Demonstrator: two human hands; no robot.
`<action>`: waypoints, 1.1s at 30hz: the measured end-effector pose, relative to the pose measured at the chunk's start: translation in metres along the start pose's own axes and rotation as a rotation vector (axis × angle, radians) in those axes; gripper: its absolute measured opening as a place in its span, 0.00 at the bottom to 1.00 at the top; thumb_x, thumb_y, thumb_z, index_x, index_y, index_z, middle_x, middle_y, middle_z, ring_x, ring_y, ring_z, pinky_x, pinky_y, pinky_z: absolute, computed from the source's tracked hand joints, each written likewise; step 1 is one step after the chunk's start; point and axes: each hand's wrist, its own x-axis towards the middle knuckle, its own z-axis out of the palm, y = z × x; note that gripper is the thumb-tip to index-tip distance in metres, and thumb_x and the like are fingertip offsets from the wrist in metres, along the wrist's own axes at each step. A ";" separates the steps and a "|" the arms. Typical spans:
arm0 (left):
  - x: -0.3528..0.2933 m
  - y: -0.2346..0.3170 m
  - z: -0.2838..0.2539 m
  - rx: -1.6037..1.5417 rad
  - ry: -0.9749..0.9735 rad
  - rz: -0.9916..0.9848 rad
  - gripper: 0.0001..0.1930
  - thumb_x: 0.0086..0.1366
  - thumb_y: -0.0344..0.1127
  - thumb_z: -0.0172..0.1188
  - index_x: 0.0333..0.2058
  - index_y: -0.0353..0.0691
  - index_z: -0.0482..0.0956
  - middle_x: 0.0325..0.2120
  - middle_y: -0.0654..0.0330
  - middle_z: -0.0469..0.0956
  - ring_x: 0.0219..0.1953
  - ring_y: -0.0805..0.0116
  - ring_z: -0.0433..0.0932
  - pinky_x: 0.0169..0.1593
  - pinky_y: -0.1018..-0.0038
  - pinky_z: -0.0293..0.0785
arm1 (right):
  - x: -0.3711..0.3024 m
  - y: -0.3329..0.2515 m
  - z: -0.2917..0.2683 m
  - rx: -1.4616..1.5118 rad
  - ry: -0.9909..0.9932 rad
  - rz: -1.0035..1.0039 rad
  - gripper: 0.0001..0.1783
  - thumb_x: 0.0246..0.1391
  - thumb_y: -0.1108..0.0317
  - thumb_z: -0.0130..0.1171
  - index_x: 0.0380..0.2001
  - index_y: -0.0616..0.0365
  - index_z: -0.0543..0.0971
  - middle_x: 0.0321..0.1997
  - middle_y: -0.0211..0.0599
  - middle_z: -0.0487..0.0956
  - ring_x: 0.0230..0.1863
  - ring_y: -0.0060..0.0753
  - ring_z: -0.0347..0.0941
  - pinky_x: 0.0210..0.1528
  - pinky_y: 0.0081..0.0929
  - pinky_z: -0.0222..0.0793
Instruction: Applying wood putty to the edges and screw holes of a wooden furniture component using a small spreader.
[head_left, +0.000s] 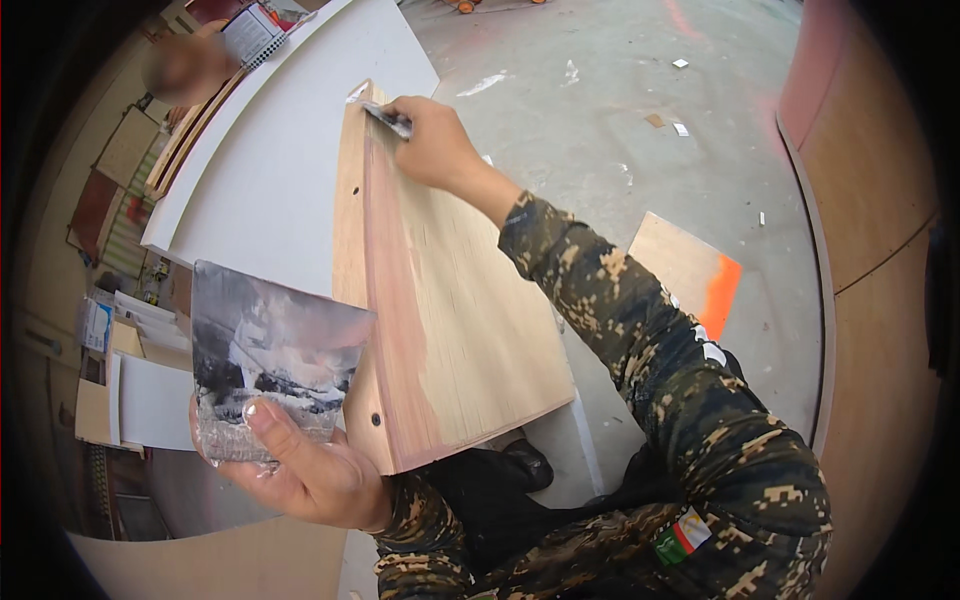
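Observation:
In my left hand [300, 475] is a flat square board [275, 335] smeared with grey, white and pinkish filler paste; my thumb lies on its face. Up at the far end of a pale wooden panel [480, 330], my right hand [430, 140] grips a putty knife [388, 120]. Its blade meets the panel's edge strip near the far corner, where a white smear shows. Along that side runs a pinkish band of filler [395, 300]. Two dark holes sit in the edge strip. The knife's handle is hidden in my fist.
A large white panel [300, 130] stands beyond, left of the wooden one. On the grey floor lies a board with an orange painted end [715, 290]. A curved wooden panel [870, 230] rises at the right. Another person [190, 70] is at the upper left, beside a spiral notebook [255, 35].

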 end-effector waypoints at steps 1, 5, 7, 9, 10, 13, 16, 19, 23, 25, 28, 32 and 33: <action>0.000 0.000 0.001 0.013 0.041 -0.028 0.23 0.71 0.31 0.53 0.60 0.24 0.63 0.54 0.42 0.68 0.56 0.56 0.71 0.58 0.66 0.70 | -0.009 -0.006 0.000 0.015 0.006 -0.047 0.20 0.46 0.80 0.54 0.45 0.65 0.82 0.47 0.51 0.82 0.49 0.50 0.78 0.54 0.33 0.72; 0.004 0.000 0.001 0.056 0.034 -0.067 0.23 0.71 0.32 0.54 0.60 0.26 0.63 0.53 0.43 0.69 0.55 0.57 0.71 0.57 0.66 0.70 | -0.038 -0.017 -0.019 0.251 -0.033 -0.105 0.22 0.47 0.82 0.49 0.46 0.63 0.81 0.41 0.46 0.83 0.47 0.40 0.79 0.54 0.31 0.71; 0.003 -0.001 0.001 0.036 0.062 -0.025 0.23 0.71 0.33 0.54 0.60 0.26 0.64 0.52 0.43 0.70 0.53 0.57 0.72 0.56 0.66 0.71 | -0.023 -0.010 -0.030 0.255 -0.121 0.021 0.23 0.48 0.81 0.48 0.48 0.63 0.81 0.42 0.43 0.83 0.46 0.35 0.77 0.53 0.28 0.70; 0.002 -0.001 0.002 0.030 0.026 0.010 0.22 0.71 0.33 0.54 0.59 0.26 0.64 0.51 0.43 0.70 0.53 0.57 0.72 0.55 0.67 0.71 | 0.003 0.000 -0.034 0.215 -0.113 0.079 0.25 0.49 0.81 0.46 0.51 0.62 0.81 0.45 0.42 0.83 0.46 0.32 0.77 0.51 0.26 0.70; 0.002 -0.001 0.002 0.019 0.027 0.023 0.22 0.72 0.32 0.54 0.59 0.26 0.65 0.51 0.43 0.70 0.52 0.57 0.73 0.55 0.67 0.72 | 0.016 0.004 -0.032 0.230 -0.167 0.193 0.26 0.49 0.81 0.46 0.52 0.62 0.81 0.45 0.43 0.83 0.46 0.34 0.77 0.50 0.26 0.70; 0.003 -0.001 0.000 0.056 0.006 0.014 0.22 0.72 0.32 0.53 0.59 0.26 0.65 0.50 0.44 0.71 0.50 0.58 0.73 0.53 0.68 0.73 | 0.031 0.011 -0.021 0.232 -0.203 0.292 0.26 0.50 0.79 0.46 0.52 0.62 0.81 0.42 0.49 0.83 0.41 0.37 0.78 0.45 0.29 0.72; 0.004 -0.003 -0.003 0.097 -0.005 0.022 0.21 0.72 0.32 0.53 0.59 0.26 0.65 0.49 0.45 0.71 0.50 0.59 0.73 0.52 0.68 0.73 | 0.019 0.004 -0.017 0.216 -0.216 0.278 0.25 0.49 0.77 0.47 0.51 0.62 0.82 0.41 0.55 0.83 0.39 0.40 0.79 0.40 0.32 0.74; 0.004 -0.007 -0.007 0.077 -0.026 0.023 0.21 0.72 0.32 0.52 0.59 0.25 0.65 0.49 0.45 0.71 0.50 0.59 0.73 0.52 0.69 0.72 | -0.010 -0.012 -0.026 0.214 -0.299 0.347 0.29 0.47 0.83 0.42 0.53 0.63 0.80 0.46 0.51 0.82 0.47 0.40 0.77 0.50 0.29 0.71; 0.007 -0.010 -0.014 0.006 -0.069 0.002 0.26 0.71 0.33 0.58 0.61 0.24 0.63 0.57 0.43 0.70 0.57 0.61 0.73 0.59 0.70 0.72 | -0.029 -0.020 -0.043 0.092 -0.231 -0.041 0.28 0.45 0.83 0.43 0.50 0.64 0.81 0.41 0.47 0.83 0.39 0.35 0.78 0.45 0.30 0.73; 0.008 -0.010 -0.016 0.010 -0.062 -0.001 0.26 0.71 0.33 0.58 0.61 0.23 0.63 0.56 0.43 0.70 0.56 0.61 0.73 0.59 0.70 0.72 | -0.015 -0.009 -0.051 0.265 -0.315 0.296 0.26 0.47 0.81 0.45 0.50 0.64 0.81 0.39 0.48 0.84 0.39 0.40 0.80 0.45 0.31 0.73; 0.009 -0.010 -0.013 -0.001 -0.031 -0.029 0.25 0.71 0.33 0.57 0.60 0.23 0.64 0.55 0.43 0.71 0.55 0.61 0.74 0.58 0.70 0.73 | 0.015 0.013 -0.029 0.058 -0.132 0.143 0.20 0.47 0.79 0.50 0.44 0.65 0.82 0.39 0.52 0.84 0.38 0.45 0.81 0.42 0.33 0.74; 0.004 -0.009 -0.008 0.052 -0.057 0.012 0.21 0.73 0.31 0.52 0.59 0.25 0.64 0.48 0.46 0.71 0.49 0.62 0.73 0.52 0.72 0.72 | 0.031 0.027 0.004 -0.113 0.047 -0.008 0.16 0.45 0.79 0.53 0.40 0.66 0.81 0.38 0.55 0.83 0.39 0.49 0.80 0.43 0.36 0.74; 0.004 -0.008 -0.007 0.044 -0.059 0.013 0.21 0.73 0.31 0.52 0.59 0.25 0.64 0.49 0.46 0.70 0.50 0.62 0.73 0.52 0.72 0.71 | 0.028 0.025 0.009 -0.117 0.078 0.015 0.17 0.45 0.79 0.53 0.40 0.66 0.81 0.38 0.55 0.82 0.39 0.49 0.80 0.44 0.36 0.74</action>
